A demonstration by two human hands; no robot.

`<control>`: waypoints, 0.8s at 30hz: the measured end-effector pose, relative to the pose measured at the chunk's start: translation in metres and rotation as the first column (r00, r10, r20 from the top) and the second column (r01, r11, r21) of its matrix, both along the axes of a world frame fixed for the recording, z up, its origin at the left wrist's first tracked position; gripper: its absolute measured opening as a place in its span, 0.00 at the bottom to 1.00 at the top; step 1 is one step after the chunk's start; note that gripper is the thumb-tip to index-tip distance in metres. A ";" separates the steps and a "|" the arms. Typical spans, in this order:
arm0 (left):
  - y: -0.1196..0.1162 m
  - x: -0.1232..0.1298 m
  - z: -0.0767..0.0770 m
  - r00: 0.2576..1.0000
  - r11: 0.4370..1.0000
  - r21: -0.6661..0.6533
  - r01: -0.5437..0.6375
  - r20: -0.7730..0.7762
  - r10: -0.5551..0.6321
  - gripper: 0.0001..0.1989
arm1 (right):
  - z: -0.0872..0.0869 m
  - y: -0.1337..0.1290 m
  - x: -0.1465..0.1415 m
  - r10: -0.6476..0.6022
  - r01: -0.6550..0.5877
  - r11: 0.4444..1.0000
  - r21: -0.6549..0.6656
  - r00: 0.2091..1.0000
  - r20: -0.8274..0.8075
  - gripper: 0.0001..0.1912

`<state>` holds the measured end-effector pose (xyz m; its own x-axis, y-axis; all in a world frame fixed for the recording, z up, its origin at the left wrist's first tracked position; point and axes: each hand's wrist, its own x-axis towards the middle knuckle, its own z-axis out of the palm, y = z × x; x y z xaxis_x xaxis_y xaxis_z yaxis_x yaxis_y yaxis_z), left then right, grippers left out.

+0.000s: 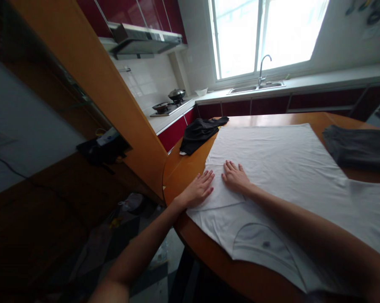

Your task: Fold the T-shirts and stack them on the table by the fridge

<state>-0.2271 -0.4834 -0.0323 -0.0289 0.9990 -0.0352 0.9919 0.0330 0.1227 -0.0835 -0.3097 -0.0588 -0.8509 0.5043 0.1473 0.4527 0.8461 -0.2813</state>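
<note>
A white T-shirt (281, 155) lies spread on the wooden table (183, 168), its neckline toward me. Its left sleeve is folded inward over the body. My left hand (200, 190) rests flat on the outer part of that sleeve, fingers stretched out. Just to the right, my right hand (236, 176) lies flat on the cloth with its fingers extended. Neither hand grips the fabric. The right sleeve reaches out past the right side of the view, and my right forearm crosses over the shirt.
A crumpled black garment (201, 132) lies at the table's far left, and a folded dark grey garment (360, 147) at the right. Beyond are a stove (171, 108) with pots and a sink (256, 87) under the window. A wooden post (114, 92) stands left of the table.
</note>
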 end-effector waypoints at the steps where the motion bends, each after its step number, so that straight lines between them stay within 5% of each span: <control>1: -0.005 0.003 0.000 1.000 1.000 -0.005 0.003 0.004 -0.003 0.32 | 0.000 0.000 0.000 -0.001 0.001 1.000 -0.002 1.000 0.000 0.33; 18: -0.034 0.016 0.001 0.999 0.999 -0.032 -0.011 0.041 0.013 0.36 | 0.001 0.000 0.001 0.002 -0.002 1.000 -0.010 1.000 -0.024 0.33; 24: -0.032 -0.004 0.017 0.950 0.998 0.045 -0.050 0.310 0.034 0.38 | 0.001 0.000 0.001 0.003 -0.004 1.000 -0.006 1.000 -0.018 0.33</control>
